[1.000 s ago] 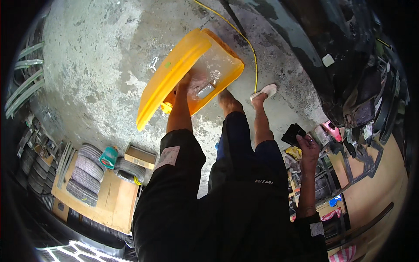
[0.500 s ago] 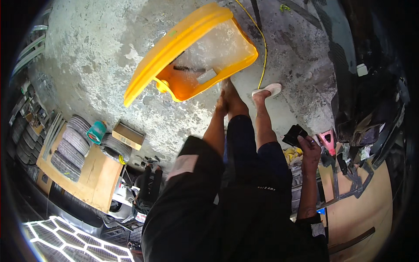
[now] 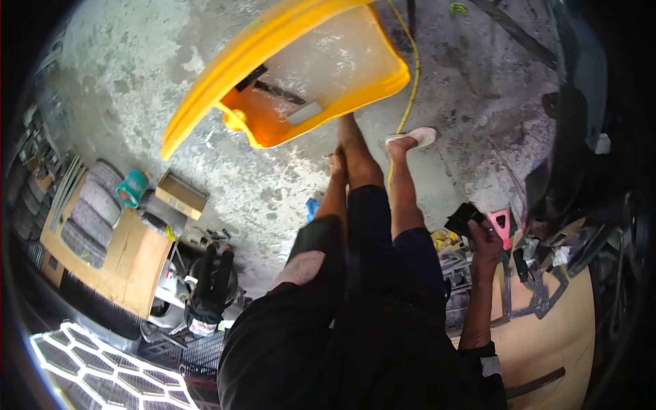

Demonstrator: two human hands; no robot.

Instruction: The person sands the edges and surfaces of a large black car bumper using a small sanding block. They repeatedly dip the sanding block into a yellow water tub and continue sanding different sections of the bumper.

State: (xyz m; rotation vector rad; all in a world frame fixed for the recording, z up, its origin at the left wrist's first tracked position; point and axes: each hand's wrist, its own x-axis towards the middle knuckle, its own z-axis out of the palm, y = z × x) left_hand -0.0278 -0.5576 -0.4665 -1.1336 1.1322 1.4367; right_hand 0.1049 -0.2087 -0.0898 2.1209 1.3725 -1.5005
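My left hand (image 3: 335, 165) hangs beside my left shin, just below the near edge of a large yellow curved panel (image 3: 225, 72). Its fingers are too small and dark to read. The panel looks like a vehicle body part, with a dusty, wet-looking grey inside. Within it lie a dark strip (image 3: 279, 91), a black piece (image 3: 251, 78) and a pale grey block (image 3: 305, 113). Out to the right, my right hand (image 3: 486, 241) is closed round a black block-like object (image 3: 464, 219), whose exact kind I cannot make out.
A yellow hose (image 3: 414, 75) runs over the worn concrete floor past my sandalled foot (image 3: 418, 138). At left, tyres (image 3: 96, 208), a teal bucket (image 3: 132, 188) and a cardboard box (image 3: 181, 195) stand by a wooden board. Dark vehicle parts and a pink piece (image 3: 501, 225) are at right.
The view has shifted, so the panel sits higher and farther left. My left hand has drawn slightly down from it. The right hand keeps the black object.
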